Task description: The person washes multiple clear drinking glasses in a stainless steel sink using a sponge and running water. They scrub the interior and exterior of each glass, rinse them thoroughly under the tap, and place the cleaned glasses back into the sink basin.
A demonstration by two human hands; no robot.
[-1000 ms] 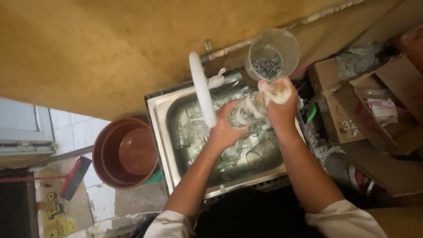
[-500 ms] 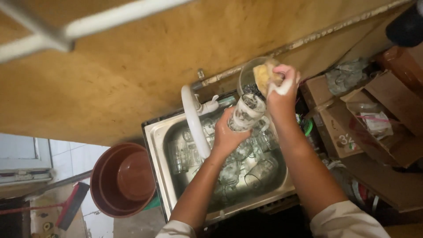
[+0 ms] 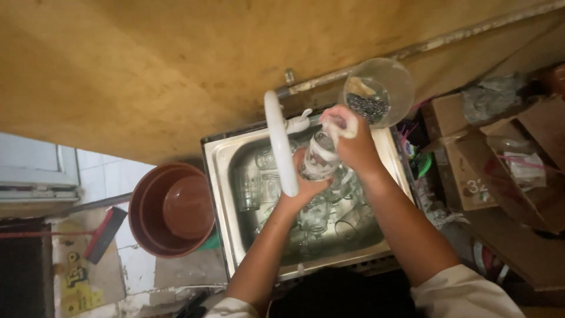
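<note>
Steel sink (image 3: 219, 154) under an ochre wall, full of glasses. Left hand (image 3: 303, 185) cups a clear glass (image 3: 319, 158) from below, fingers wrapped shut; right hand (image 3: 353, 144) pinches a cloth (image 3: 341, 125) at its upward-tilted mouth.

White tap (image 3: 280, 147) across glass-crowded sink (image 3: 219, 154) — little free room.

Bucket (image 3: 172, 209) left of sink (image 3: 219, 171); boxes (image 3: 471, 171) right; glasses (image 3: 318, 218) in sink.
</note>
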